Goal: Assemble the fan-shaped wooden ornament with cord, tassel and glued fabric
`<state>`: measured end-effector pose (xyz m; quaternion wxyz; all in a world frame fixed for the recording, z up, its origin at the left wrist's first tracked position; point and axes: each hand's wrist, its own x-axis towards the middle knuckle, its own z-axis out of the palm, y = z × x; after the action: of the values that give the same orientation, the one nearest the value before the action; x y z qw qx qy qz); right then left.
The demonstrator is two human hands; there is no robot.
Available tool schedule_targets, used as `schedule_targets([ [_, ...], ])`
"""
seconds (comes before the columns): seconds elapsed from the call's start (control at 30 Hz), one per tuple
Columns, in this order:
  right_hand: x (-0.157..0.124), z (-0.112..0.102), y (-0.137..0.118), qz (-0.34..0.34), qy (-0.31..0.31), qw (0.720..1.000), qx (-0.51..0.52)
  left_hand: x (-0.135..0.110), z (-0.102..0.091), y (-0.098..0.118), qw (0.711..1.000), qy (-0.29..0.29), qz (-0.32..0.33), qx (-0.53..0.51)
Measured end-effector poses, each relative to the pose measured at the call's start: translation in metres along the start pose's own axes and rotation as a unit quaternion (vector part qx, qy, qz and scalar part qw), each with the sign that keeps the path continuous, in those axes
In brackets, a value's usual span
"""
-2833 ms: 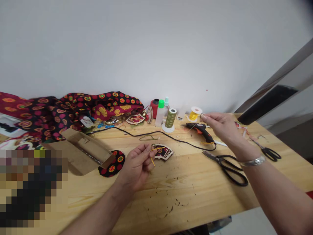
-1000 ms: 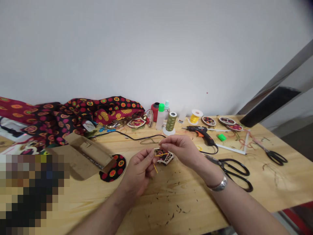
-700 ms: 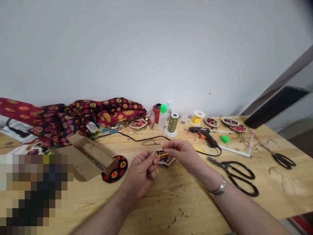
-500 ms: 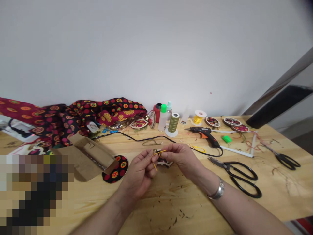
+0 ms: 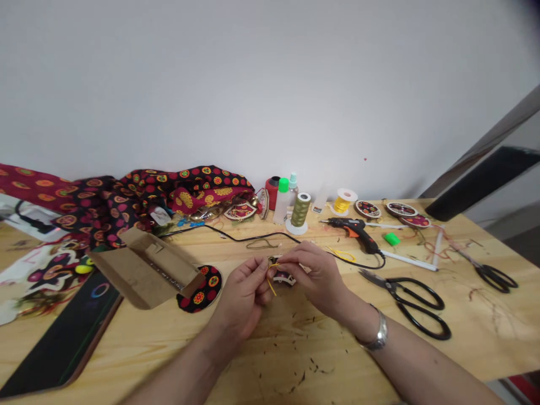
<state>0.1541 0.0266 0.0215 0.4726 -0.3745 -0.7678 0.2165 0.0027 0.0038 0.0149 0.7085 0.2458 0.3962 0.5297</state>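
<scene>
In front of me, my left hand (image 5: 247,292) is closed in a pinch on a short yellow cord (image 5: 272,284), its loose end hanging below the fingertips. My right hand (image 5: 314,274) pinches the same cord close to the left fingertips. Just behind and between the hands is a small fan-shaped ornament (image 5: 285,278) with dark cloth and a pale cut-out edge, partly covered by my fingers. Whether it is held or lies on the table, I cannot tell. A small brassy piece (image 5: 271,260) shows at the left fingertips.
Left of the hands are an open cardboard box (image 5: 147,275) and a round patterned cloth piece (image 5: 202,288). Large black-handled scissors (image 5: 407,298) and a glue gun (image 5: 356,230) lie right. Thread spools (image 5: 300,212) and bottles (image 5: 282,202) stand behind; patterned fabric (image 5: 169,197) is heaped back left.
My right fingers have moved in closer to the left ones and curled more. The yellow cord, formerly crossed between the fingertips, now bends into a curve with its end hanging down.
</scene>
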Motion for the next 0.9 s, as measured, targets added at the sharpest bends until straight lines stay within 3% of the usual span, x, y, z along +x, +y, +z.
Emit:
schedule_targets([
  [0.2,-0.004,0.003,-0.007,-0.007,-0.043,0.999,-0.013,0.001,0.001,0.001,0.999,0.036,0.022,-0.003],
  [0.3,-0.004,0.007,-0.010,0.107,-0.094,0.989,0.049,0.001,0.002,0.001,0.998,0.049,0.036,0.003],
  [0.43,-0.001,0.008,-0.012,0.304,-0.151,0.922,0.185,0.001,0.003,-0.002,0.997,0.050,0.050,0.026],
  [0.53,0.002,0.007,-0.010,0.368,-0.158,0.885,0.236,0.001,0.002,-0.004,0.996,0.056,0.064,0.039],
  [0.67,0.002,0.006,-0.008,0.383,-0.169,0.870,0.260,0.001,0.002,-0.006,0.995,0.056,0.073,0.047],
  [0.9,0.003,0.007,-0.007,0.353,-0.171,0.894,0.216,-0.001,0.003,-0.006,0.993,0.053,0.083,0.066],
])
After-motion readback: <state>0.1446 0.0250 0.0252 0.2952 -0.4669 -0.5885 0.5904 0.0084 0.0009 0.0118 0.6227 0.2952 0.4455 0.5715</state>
